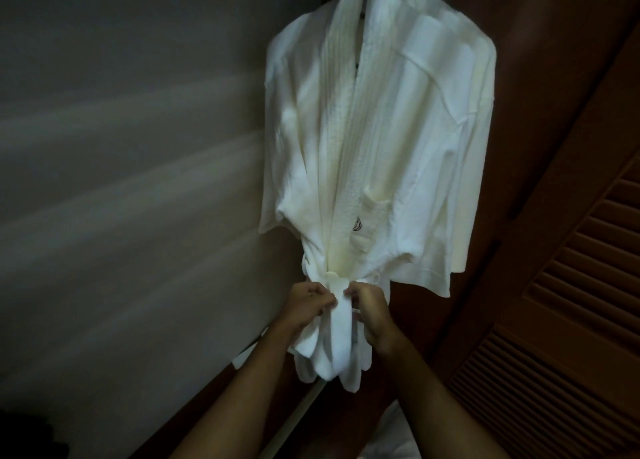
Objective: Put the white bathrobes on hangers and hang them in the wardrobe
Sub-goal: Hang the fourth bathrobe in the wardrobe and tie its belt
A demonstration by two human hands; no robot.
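Your left hand point(309, 298) and right hand point(367, 302) both pinch the belt point(341, 315) at the waist of the white bathrobe point(363, 140), which hangs inside the wardrobe beside its louvred door point(571, 285).

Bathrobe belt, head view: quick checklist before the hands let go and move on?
1. Bathrobe hanging in the wardrobe: ok, it hangs from the top; the hanger itself is cropped out.
2. Belt gathered at the waist: ok, both ends drop below the hands.
3. Left hand on the belt: ok, fingers pinch it.
4. Right hand on the belt: ok, fingers curled on it.
5. Knot finished: cannot tell, hidden by the hands and blurred.
6. Louvred door clear of the sleeve: ok, it stands to the right, apart.
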